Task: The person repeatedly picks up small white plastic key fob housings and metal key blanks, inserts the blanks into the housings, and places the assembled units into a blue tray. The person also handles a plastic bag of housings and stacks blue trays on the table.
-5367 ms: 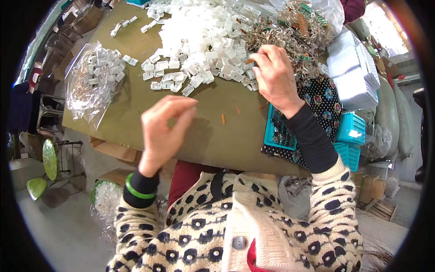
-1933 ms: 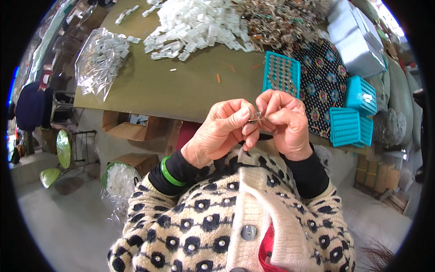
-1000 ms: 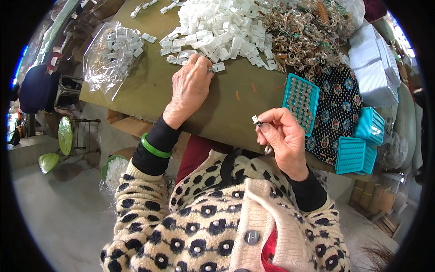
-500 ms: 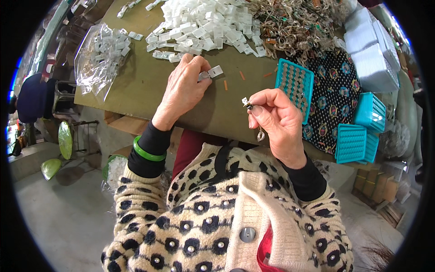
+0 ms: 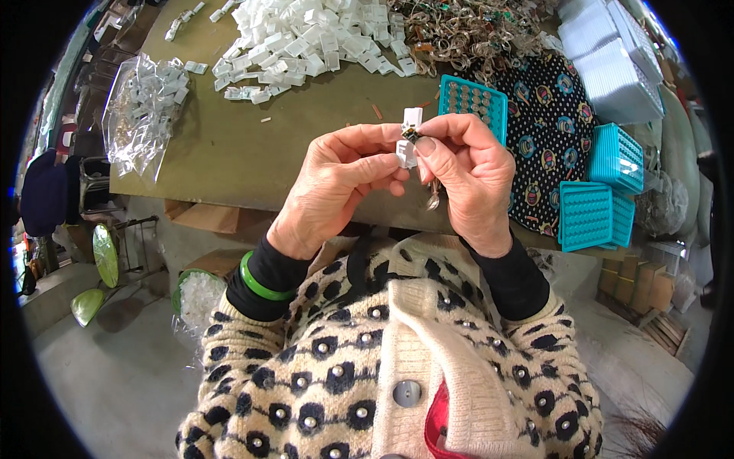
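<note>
Both hands meet over the near part of the table. My left hand [image 5: 340, 172] pinches a small white plastic casing [image 5: 407, 153] that lies opened out, one half above the other. Thumb and forefinger of my right hand [image 5: 468, 168] close on a small dark electronic part [image 5: 410, 134], set against the middle of the casing. From below the right fingers hangs a thin coiled wire [image 5: 433, 197]. Whether the part sits inside the casing or only touches it, I cannot tell.
Beyond my hands lies a heap of white casings [image 5: 306, 38], beside a tangled pile of wired parts [image 5: 466, 34]. A teal tray [image 5: 497, 103] of round pieces rests on dark patterned cloth [image 5: 547, 161]. A clear bag [image 5: 141, 115] lies left; teal trays [image 5: 587, 214] stack right.
My left hand has moved right with the white casing, bringing it to the electronic part in my right hand. The casing is now upright between both hands. The view has shifted slightly.
</note>
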Available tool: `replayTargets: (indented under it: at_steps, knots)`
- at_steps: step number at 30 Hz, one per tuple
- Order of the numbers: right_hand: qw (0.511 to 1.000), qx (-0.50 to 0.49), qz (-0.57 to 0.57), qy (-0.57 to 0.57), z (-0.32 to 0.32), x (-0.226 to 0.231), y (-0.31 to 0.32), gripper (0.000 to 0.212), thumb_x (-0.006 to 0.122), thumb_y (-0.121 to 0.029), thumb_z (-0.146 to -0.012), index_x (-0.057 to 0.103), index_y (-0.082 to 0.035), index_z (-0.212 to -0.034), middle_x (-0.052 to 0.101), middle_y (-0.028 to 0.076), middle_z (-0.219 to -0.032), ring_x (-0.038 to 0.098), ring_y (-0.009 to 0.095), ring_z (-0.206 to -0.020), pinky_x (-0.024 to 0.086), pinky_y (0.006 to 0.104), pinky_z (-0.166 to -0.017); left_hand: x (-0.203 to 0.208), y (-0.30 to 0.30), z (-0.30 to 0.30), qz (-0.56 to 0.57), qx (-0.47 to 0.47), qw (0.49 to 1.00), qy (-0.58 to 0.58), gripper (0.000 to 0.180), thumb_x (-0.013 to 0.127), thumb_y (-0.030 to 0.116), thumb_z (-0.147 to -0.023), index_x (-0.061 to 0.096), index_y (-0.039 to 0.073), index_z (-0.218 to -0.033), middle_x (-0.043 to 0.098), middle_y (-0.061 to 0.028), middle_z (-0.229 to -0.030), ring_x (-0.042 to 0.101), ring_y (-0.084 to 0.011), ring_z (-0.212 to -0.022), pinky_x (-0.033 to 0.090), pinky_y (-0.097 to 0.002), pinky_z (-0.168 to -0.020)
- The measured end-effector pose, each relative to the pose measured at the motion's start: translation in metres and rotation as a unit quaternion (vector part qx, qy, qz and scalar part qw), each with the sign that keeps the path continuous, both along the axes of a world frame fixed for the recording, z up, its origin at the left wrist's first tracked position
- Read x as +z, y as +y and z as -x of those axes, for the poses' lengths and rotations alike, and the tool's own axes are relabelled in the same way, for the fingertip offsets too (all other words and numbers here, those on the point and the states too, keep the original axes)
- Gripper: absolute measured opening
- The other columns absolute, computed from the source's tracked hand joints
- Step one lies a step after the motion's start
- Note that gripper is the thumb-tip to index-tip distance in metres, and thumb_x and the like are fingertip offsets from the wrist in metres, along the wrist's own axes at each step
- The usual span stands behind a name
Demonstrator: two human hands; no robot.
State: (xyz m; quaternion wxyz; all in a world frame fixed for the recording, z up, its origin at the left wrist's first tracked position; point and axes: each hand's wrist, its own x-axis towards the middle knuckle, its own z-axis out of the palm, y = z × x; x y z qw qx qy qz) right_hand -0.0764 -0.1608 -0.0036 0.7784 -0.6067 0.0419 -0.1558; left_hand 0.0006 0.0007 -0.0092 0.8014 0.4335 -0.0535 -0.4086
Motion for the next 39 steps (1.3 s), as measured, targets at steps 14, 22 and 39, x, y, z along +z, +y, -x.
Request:
replayTargets:
  at_steps: [14,22,39]
  knots:
    - [0.987,0.036,-0.142,0.071,0.01,0.011,-0.002,0.008,0.067,-0.002,-0.09,0.061,0.001,-0.095,0.063,0.003,-0.077,0.052,0.005,-0.059,0.041,0.019,-0.053,-0.008,-0.002,0.007,0.068,0.059,0.996,-0.026,0.028,0.069,-0.002,-0.087,0.065,0.002,-0.114,0.07,-0.0145,-0.102,0.07,-0.0217,-0.083,0.06,-0.0324,-0.072]
    - [0.996,0.016,0.014,0.082,0.014,0.019,0.014,0.008,0.063,-0.008,-0.096,0.062,0.0,-0.097,0.069,0.004,-0.087,0.062,0.005,-0.072,0.046,0.018,-0.059,-0.013,-0.002,0.016,0.079,0.128,0.978,-0.144,0.028,0.072,-0.006,-0.084,0.064,-0.002,-0.111,0.071,-0.0129,-0.096,0.07,-0.0187,-0.081,0.059,-0.031,-0.074]
    - [0.82,-0.178,0.504,-0.204,0.001,-0.009,0.029,0.023,0.063,0.013,-0.081,0.061,0.0,-0.1,0.059,0.014,-0.092,0.06,0.029,-0.076,0.05,0.035,-0.063,0.0,-0.009,0.028,-0.034,0.234,0.958,-0.16,0.017,0.069,-0.004,-0.086,0.062,-0.005,-0.101,0.071,-0.0112,-0.09,0.07,-0.0159,-0.076,0.058,-0.0284,-0.073]
